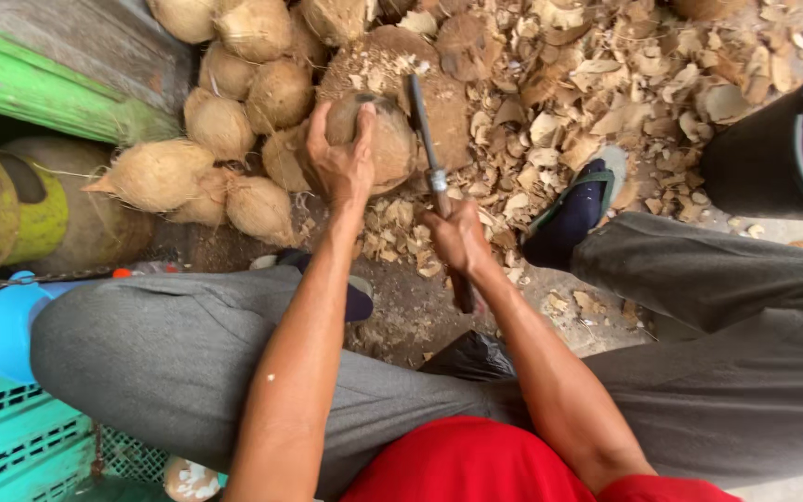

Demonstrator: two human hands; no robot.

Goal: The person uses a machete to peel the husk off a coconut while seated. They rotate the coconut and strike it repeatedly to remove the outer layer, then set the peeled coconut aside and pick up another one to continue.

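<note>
Coconut (378,139) gripped on block (439,93) by left hand (341,163) | right hand (457,237) clenched on cleaver (429,158) | husks (606,84) around

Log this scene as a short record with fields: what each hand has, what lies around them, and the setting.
left hand: the left hand grips the top of a coconut that rests on a wooden block
right hand: the right hand holds a cleaver by its handle, blade against the coconut
nearby: pile of husked coconuts to the left; shell chips scattered on the ground
other: black bucket at right; blue crate at lower left
</note>
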